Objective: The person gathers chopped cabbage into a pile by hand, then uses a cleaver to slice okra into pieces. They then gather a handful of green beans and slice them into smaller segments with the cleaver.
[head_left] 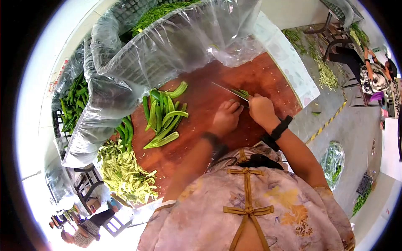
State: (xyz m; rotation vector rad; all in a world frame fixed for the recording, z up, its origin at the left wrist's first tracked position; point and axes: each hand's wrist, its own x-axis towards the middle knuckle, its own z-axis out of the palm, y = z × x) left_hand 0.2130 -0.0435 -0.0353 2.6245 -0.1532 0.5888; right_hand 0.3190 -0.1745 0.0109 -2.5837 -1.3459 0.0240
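Note:
My right hand (262, 110) is closed around the handle of a knife (228, 90), whose blade points to the upper left over the reddish-brown board (201, 96). Thin green pepper strips (242, 93) lie along the far side of the blade. Close to the near side of the blade, my left hand (227, 117) has its fingers bent and drawn together on the board; whatever is under them is hidden. Left of it lies a pile of split green peppers (163, 113), pale insides partly showing. Several whole green peppers (125, 131) sit at the board's left edge.
Pale green scraps (125, 173) are heaped at the board's lower left. Plastic-lined crates (167, 50) stand along the far side, holding green strips (157, 19) and whole peppers (75, 98). Other people (374, 75) sit at the right and lower left. A bagged bundle (333, 165) lies on the floor.

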